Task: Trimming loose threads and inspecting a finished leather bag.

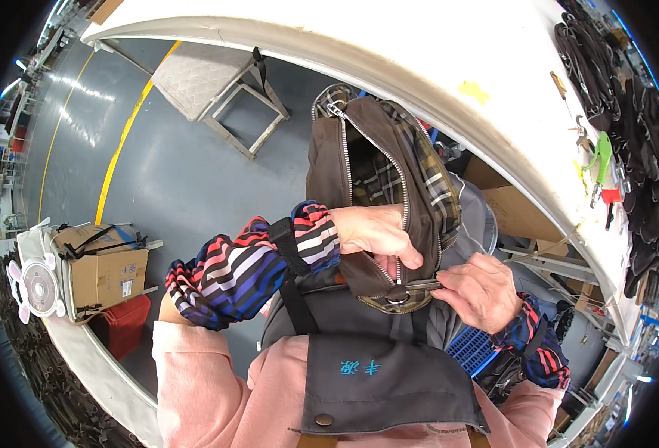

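Observation:
A dark brown fabric bag [325,176] with a plaid lining [378,183] lies across my lap, its long metal zipper [398,173] undone. My left hand [374,233] reaches into the opening. Its thumb lies over the zippered edge near the close end, and the fingers are partly hidden inside, gripping that edge. At the bag's near right corner, my right hand [480,291] pinches a narrow strip of the edge [423,284] between thumb and forefinger. A loose pale thread [473,243] runs by this hand. Striped sleeve covers [243,261] wrap both my forearms.
A white worktable [419,45] curves across the far side. On its right lie green-handled snips [603,153] and a heap of dark bags [643,187]. A padded stool [195,78] stands beyond, a cardboard box [104,261] and small fan [39,287] at left, a blue crate [473,349] below right.

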A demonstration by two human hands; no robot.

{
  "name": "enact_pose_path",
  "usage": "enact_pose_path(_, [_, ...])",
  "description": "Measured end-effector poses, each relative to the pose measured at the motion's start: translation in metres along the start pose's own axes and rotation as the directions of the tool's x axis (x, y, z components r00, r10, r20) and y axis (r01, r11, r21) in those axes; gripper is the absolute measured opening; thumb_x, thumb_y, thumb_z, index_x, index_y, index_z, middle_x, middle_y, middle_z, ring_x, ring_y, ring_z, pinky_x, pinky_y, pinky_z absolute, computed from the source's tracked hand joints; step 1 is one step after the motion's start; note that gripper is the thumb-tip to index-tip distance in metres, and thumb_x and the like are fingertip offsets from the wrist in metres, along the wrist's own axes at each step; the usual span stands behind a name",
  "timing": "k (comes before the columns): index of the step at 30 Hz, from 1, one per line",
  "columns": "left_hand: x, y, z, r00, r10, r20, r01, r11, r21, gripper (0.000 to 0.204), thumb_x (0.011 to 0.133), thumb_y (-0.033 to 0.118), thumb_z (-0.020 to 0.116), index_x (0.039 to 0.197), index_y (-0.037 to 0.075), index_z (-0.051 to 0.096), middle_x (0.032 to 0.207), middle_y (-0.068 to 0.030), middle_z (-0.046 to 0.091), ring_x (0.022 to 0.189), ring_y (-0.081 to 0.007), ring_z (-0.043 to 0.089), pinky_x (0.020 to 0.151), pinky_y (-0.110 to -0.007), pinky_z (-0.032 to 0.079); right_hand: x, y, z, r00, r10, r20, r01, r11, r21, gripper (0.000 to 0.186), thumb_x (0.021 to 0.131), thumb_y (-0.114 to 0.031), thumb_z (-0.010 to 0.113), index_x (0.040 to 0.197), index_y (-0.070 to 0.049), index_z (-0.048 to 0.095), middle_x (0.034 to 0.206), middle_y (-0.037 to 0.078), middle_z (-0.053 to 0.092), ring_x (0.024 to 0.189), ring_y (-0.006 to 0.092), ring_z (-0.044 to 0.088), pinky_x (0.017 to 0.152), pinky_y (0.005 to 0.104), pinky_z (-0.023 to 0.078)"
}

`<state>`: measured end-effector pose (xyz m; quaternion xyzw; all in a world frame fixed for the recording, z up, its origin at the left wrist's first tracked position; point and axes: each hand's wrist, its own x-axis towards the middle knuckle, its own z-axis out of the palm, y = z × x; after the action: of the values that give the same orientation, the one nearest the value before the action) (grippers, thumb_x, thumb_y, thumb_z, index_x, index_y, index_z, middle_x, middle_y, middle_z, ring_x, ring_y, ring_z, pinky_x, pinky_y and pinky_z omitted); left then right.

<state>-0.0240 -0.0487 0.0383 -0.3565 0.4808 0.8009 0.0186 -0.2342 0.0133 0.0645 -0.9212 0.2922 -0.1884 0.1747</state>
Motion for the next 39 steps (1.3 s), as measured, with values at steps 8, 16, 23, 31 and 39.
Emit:
enact_pose_path(8, [0.012,-0.014,-0.003,0.999,0.021,0.028,-0.020,0.999,-0.047,0.018,0.074,0.017,0.066,0.077,-0.001,0.062,0.069,-0.0081,0.061,0.057,-0.0143,0.058,0.052,-0.025,0.046,0.000,0.001,0.003,1.000,0.031,-0.006,-0.030,0.998,0.058,0.025,0.063,-0.009,0.072,0.082,-0.002,0.059,0.072,0.007,0.059,0.057,0.0190,0.052,0.049,0.0293,0.041])
enact_pose_path(16, [0.015,-0.015,-0.003,0.998,0.023,0.056,-0.020,0.998,-0.060,0.018,0.074,0.015,0.066,0.084,0.000,0.060,0.072,-0.0072,0.060,0.058,-0.0140,0.057,0.051,-0.024,0.047,-0.002,0.002,0.008,0.999,0.016,-0.033,-0.015,0.999,0.043,0.024,0.063,-0.009,0.073,0.081,-0.002,0.059,0.072,0.006,0.059,0.056,0.0189,0.052,0.048,0.0290,0.041])
enact_pose_path(23, [0.014,-0.013,-0.005,0.999,-0.011,0.050,0.013,0.999,-0.034,0.020,0.074,0.014,0.066,0.086,0.000,0.059,0.073,-0.0073,0.059,0.058,-0.0137,0.057,0.051,-0.024,0.047,-0.004,0.001,0.009,0.999,0.028,-0.028,-0.027,0.999,0.036,0.024,0.062,-0.008,0.073,0.081,-0.002,0.059,0.070,0.006,0.059,0.055,0.0191,0.052,0.048,0.0291,0.041])
enact_pose_path(31, [0.007,-0.011,-0.003,0.998,0.053,0.042,-0.045,0.986,-0.160,0.018,0.074,0.015,0.067,0.081,0.000,0.060,0.070,-0.0058,0.059,0.057,-0.0122,0.057,0.052,-0.024,0.047,-0.022,0.008,0.007,0.942,0.317,-0.109,-0.276,0.918,0.283,0.029,0.063,-0.005,0.074,0.085,-0.003,0.056,0.070,0.007,0.060,0.059,0.0216,0.056,0.050,0.0291,0.043])
enact_pose_path(39, [0.008,-0.010,-0.006,0.997,-0.067,0.041,0.068,0.997,-0.043,0.025,0.075,0.021,0.066,0.080,-0.004,0.063,0.070,-0.0089,0.061,0.059,-0.0143,0.059,0.054,-0.024,0.048,-0.018,0.006,0.008,0.964,0.249,-0.098,-0.221,0.947,0.232,0.027,0.063,-0.005,0.073,0.083,-0.003,0.055,0.071,0.006,0.060,0.060,0.0213,0.056,0.052,0.0295,0.044])
